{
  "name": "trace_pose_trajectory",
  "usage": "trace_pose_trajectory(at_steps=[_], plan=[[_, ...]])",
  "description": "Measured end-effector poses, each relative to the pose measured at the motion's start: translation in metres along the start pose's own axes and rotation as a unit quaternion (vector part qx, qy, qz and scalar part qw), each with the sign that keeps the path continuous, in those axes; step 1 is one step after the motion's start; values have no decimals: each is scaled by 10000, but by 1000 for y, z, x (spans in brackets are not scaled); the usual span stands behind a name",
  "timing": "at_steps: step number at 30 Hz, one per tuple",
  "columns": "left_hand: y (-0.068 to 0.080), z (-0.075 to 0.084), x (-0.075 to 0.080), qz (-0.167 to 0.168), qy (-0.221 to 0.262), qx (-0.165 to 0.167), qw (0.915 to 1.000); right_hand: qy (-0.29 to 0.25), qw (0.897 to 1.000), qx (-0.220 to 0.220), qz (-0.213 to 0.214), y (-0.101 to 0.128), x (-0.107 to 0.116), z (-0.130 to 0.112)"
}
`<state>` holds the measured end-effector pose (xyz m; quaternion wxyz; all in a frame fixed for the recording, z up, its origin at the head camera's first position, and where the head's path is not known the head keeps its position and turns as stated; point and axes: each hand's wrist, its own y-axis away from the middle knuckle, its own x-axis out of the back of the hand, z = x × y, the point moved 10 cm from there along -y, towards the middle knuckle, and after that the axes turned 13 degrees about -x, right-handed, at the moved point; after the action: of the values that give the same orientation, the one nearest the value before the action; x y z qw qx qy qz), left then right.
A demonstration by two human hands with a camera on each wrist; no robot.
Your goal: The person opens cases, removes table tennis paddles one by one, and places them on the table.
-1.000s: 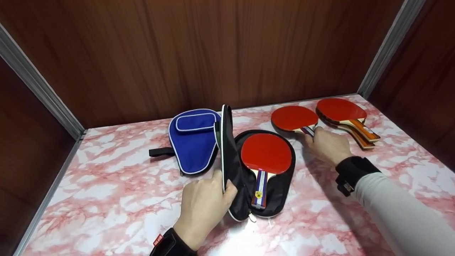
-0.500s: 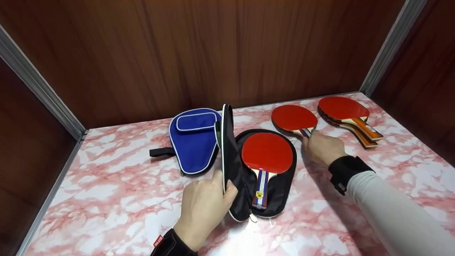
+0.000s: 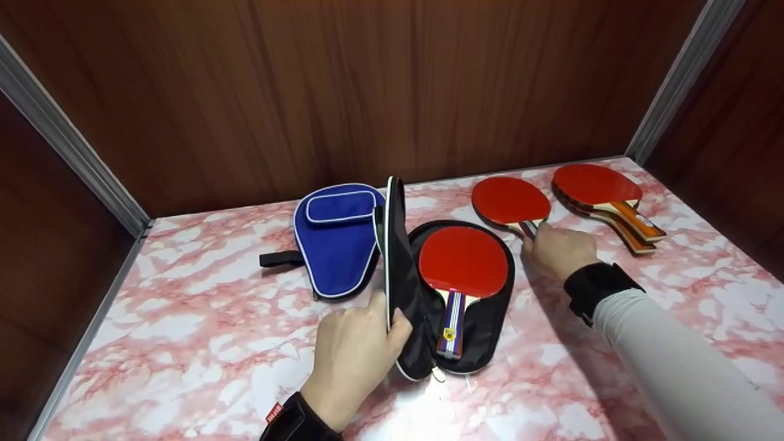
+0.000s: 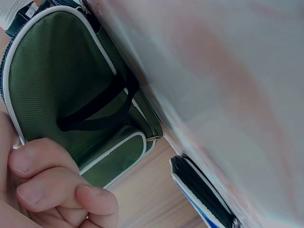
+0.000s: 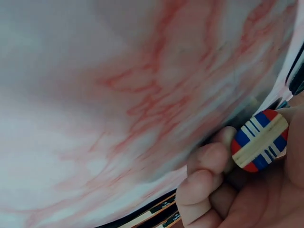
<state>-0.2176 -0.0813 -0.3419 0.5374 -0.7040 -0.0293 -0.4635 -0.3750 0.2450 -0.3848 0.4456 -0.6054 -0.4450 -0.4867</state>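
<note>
My left hand pinches the raised flap of an unzipped paddle case, thumb on the black inner side. The left wrist view shows the case's green outside, with a black strap and a pocket. Inside the case's lower half lies a red table tennis paddle, its striped handle toward me. My right hand grips the handle of a second red paddle just beyond the case. That handle's striped butt end shows between thumb and fingers in the right wrist view.
A blue paddle case with white piping lies behind the left hand, its black strap pointing left. Two stacked paddles with orange handles lie at the back right. Wood-grain panels wall the marbled table at the back and sides.
My right hand has shifted slightly left and back along the second paddle's handle, its grip now closer round it. The left hand keeps the case flap upright. The head view has moved a little.
</note>
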Motion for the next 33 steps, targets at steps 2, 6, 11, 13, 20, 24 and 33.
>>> trace_pose_trajectory(at_steps=[2, 6, 11, 13, 20, 24, 33], plan=[[0, 1, 0, 31, -11, -18, 10000, 33, 9999, -53, -131, -1, -1, 1], [0, 1, 1, 44, -26, -19, 10000, 32, 9999, -42, -151, -1, -1, 0], [0, 0, 0, 29, -4, 14, 10000, 45, 10000, 9, 66, 2, -1, 1], [0, 0, 0, 21, 27, 28, 10000, 85, 9999, -28, 94, 3, -2, 2], [0, 0, -2, -119, 83, 82, 9999, 228, 9995, -142, 194, 16, 1, 4], [-1, 0, -3, -186, 128, 109, 9997, 224, 9963, 193, 805, 33, 17, 1], [0, -3, -3, -240, 179, 182, 9994, -328, 9876, 1080, 1093, 76, 40, -17]])
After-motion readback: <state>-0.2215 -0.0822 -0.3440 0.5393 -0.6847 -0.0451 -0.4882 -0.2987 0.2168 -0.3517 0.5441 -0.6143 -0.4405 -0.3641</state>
